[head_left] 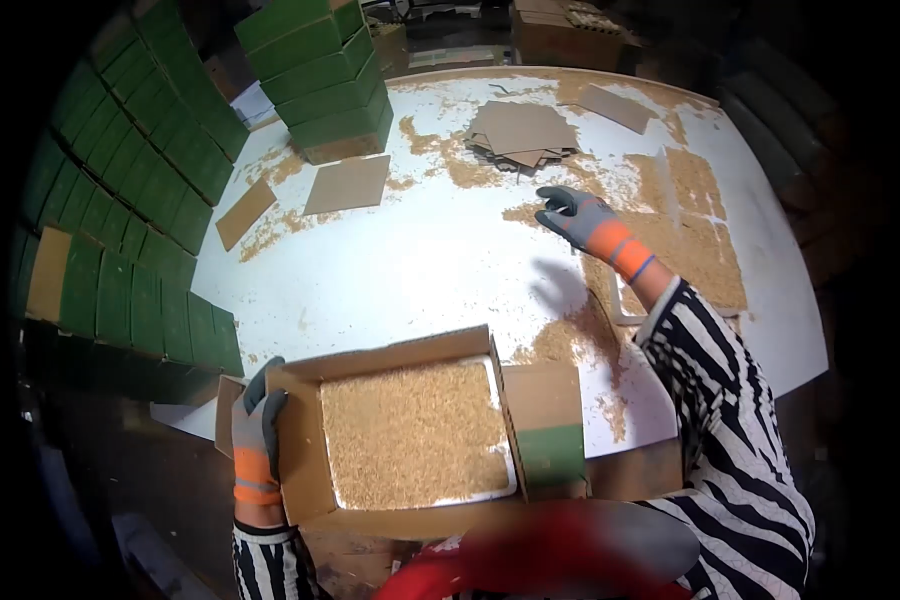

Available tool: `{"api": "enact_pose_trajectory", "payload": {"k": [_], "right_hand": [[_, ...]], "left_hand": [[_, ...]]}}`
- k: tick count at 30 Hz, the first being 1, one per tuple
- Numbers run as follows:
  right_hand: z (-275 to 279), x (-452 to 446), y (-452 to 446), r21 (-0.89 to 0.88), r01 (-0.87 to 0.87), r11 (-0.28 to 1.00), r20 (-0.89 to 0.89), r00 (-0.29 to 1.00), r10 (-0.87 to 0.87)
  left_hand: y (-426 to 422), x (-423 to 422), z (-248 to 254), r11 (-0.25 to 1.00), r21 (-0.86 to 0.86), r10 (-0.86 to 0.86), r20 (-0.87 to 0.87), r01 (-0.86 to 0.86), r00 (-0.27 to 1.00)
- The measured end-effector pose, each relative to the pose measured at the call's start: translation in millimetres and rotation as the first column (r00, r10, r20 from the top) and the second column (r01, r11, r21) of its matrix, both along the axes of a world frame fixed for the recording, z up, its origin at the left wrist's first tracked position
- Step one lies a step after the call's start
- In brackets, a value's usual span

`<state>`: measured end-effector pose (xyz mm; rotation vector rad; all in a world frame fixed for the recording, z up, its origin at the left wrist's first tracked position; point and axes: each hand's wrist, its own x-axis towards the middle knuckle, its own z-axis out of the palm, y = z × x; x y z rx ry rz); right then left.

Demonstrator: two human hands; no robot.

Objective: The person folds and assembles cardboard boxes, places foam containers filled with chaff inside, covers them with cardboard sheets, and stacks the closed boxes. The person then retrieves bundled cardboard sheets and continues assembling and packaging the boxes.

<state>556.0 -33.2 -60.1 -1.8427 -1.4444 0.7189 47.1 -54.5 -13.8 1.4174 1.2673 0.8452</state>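
Observation:
An open cardboard box (304,450) stands at the near edge of the table in front of me. Inside it lies a white tray-like liner (496,400) filled with wood shavings (410,430). My left hand (258,425), in a grey and orange glove, grips the box's left wall, with fingers outside and thumb over the edge. Raised above the table, my right hand (576,217) holds nothing and its gloved fingers are apart, slightly bent. Beyond it is a pile of flat cardboard sheets (520,130). The right flap (542,400) of the box is folded outward.
Green boxes (140,290) are stacked high along the left, with another green stack (320,90) at the back left of the white table (400,270). Loose cardboard pieces (348,185) lie about. Shavings (690,250) cover the right side, around a white-rimmed tray (625,305).

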Motion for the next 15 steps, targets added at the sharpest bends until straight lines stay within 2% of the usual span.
{"api": "enact_pose_trajectory", "payload": {"k": [2, 4, 6, 8, 9, 12, 15], "right_hand": [[-84, 48, 74, 0.064, 0.116, 0.991, 0.377, 0.917, -0.131], [-123, 64, 135, 0.062, 0.182, 0.981, 0.47, 0.862, -0.19], [-133, 64, 182, 0.06, 0.207, 0.977, 0.592, 0.78, -0.202], [-134, 66, 223, -0.014, 0.19, 0.982, 0.731, 0.672, -0.12], [-133, 69, 243, -0.033, 0.181, 0.983, 0.733, 0.673, -0.099], [-147, 86, 294, -0.044, 0.184, 0.982, 0.718, 0.689, -0.097], [-163, 109, 314, -0.026, 0.277, 0.961, 0.696, 0.694, -0.181]], "left_hand": [[3, -2, 0, 0.999, 0.004, 0.035, -0.168, -0.035, 0.985], [-3, 19, 14, 0.997, -0.027, 0.071, -0.167, -0.076, 0.983], [-10, 27, 17, 0.992, -0.061, 0.093, -0.182, -0.106, 0.979], [-11, 24, 12, 0.989, -0.066, 0.114, -0.201, -0.129, 0.973], [-8, 19, 8, 0.997, 0.047, 0.071, -0.297, -0.06, 0.952], [-9, 39, 20, 0.996, 0.048, 0.083, -0.402, -0.069, 0.912], [-15, 35, 14, 0.99, 0.064, 0.142, -0.421, -0.127, 0.896]]}}
